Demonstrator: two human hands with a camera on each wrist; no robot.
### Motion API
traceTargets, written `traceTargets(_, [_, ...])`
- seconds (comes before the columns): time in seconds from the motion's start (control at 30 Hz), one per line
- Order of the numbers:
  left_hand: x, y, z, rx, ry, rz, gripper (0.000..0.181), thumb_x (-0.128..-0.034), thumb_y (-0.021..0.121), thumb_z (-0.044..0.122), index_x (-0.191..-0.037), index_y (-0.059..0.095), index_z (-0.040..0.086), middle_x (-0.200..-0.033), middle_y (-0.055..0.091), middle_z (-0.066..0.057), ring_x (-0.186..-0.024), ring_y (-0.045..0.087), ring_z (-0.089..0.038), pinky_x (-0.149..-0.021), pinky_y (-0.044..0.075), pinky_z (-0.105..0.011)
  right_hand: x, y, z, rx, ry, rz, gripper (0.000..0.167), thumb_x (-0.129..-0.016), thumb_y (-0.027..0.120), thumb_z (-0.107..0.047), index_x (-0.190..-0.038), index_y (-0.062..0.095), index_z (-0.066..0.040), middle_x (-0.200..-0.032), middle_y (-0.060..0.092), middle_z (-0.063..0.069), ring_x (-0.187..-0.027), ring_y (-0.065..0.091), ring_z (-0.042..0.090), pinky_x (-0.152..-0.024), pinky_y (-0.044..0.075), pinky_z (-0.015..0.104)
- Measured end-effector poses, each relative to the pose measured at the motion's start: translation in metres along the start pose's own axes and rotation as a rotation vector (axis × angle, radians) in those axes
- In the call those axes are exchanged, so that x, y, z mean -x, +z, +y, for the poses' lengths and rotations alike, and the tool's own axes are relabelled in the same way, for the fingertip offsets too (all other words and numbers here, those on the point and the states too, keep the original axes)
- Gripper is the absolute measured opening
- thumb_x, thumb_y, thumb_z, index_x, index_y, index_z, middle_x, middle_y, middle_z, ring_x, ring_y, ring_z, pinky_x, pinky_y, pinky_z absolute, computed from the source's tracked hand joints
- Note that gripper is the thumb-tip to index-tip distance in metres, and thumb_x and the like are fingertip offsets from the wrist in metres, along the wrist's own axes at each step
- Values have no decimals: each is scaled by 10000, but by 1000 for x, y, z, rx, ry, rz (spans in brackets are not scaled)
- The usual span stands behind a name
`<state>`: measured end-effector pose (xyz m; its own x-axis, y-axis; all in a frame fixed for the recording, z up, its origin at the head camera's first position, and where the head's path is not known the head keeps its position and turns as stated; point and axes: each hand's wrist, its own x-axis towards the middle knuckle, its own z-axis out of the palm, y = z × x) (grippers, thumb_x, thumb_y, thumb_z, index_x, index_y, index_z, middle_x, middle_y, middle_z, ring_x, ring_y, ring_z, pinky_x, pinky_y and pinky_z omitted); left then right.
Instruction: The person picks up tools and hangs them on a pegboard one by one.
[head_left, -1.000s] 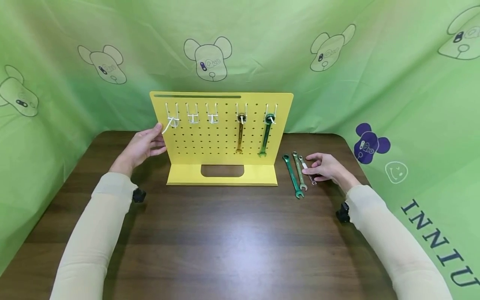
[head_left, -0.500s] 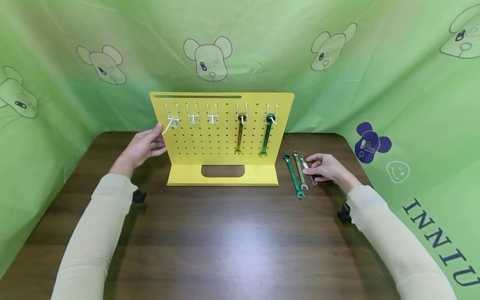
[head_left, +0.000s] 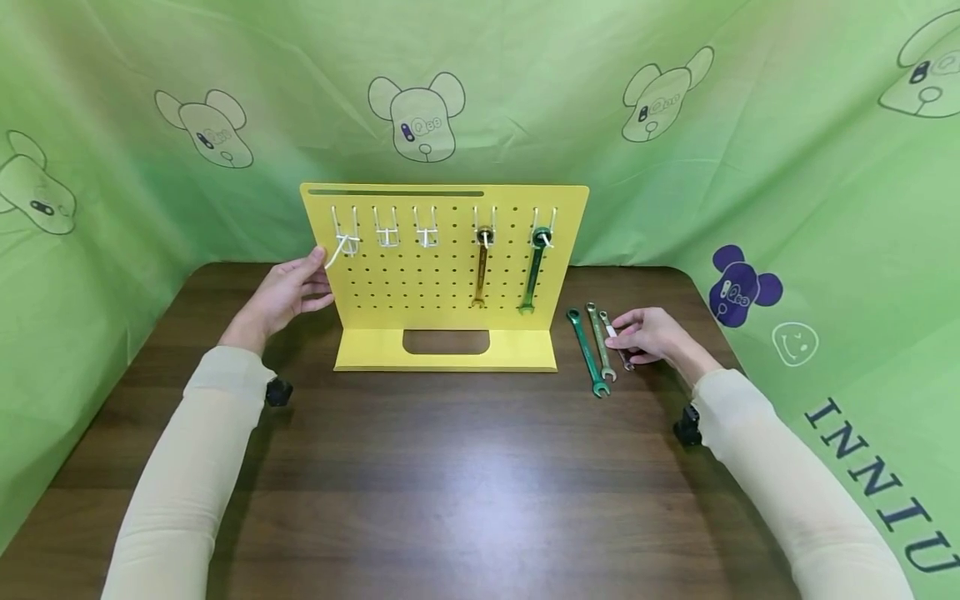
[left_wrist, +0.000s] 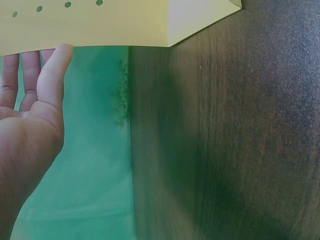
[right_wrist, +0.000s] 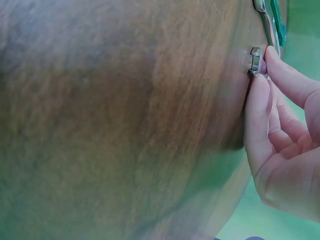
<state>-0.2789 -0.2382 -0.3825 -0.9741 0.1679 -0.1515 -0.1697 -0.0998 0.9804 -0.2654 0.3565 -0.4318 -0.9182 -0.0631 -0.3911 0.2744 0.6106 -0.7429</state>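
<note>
Yr L sleeve & R sleeve are long, plain cream fabric w/ loose, creased cuffs; sm. blk unit on L, 2nd blk unit on R; yr hands bare.

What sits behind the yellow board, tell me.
Green cloth hangs behind the yellow board, and the left grip holds its left edge, some fingers reaching behind. Their tips, and anything else directly behind the board, are covered and cannot be seen.
</note>
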Motion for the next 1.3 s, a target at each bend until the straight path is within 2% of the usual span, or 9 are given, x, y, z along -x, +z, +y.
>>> traceTargets(0.2, [0,2,-1,-12,-1,-5,374,-985,617,462,-1018,734,109,-1015,641,-74,-965,649,-200,-938,593,-351,3,-2,-2,10,22,-10,505,-896,812,-171,-1257,547,63,-874,713,10,-718,669,133,-614,629,297])
traceTargets(0.4, [2,0,3,-27,7,0,377,-978,627,471,-1000,729,109,-1001,640,-72,-953,650,-192,-924,600,-339,2,2,-3,14,21,-23,452,-907,800,-174,-1223,572,55,-833,710,-27,-714,657,119,-617,616,284])
traceTargets(0.57, [2,-1,4,-36,3,-2,385,-970,633,484,-994,725,111,-1002,642,-70,-956,651,-192,-922,600,-337,1,3,-4,23,21,-35,436,-901,802,-158,-1208,572,48,-846,673,-20,-710,630,123,-607,611,288])
traceTargets(0.8, [0,0,2,-26,-7,-3,398,-964,639,489,-1012,723,103,-1018,638,-76,-970,647,-195,-929,597,-336,3,-3,-6,32,17,-52,437,-896,804,-149,-1204,556,37,-878,668,-23,-778,615,122,-655,618,317])
traceTargets(1.3, [1,1,1,-21,-7,2,407,-957,647,489,-1012,715,92,-1013,629,-79,-965,650,-195,-946,587,-352,4,-6,-8,44,2,-94,414,-912,774,-112,-1225,567,62,-875,677,-19,-749,601,108,-629,609,312])
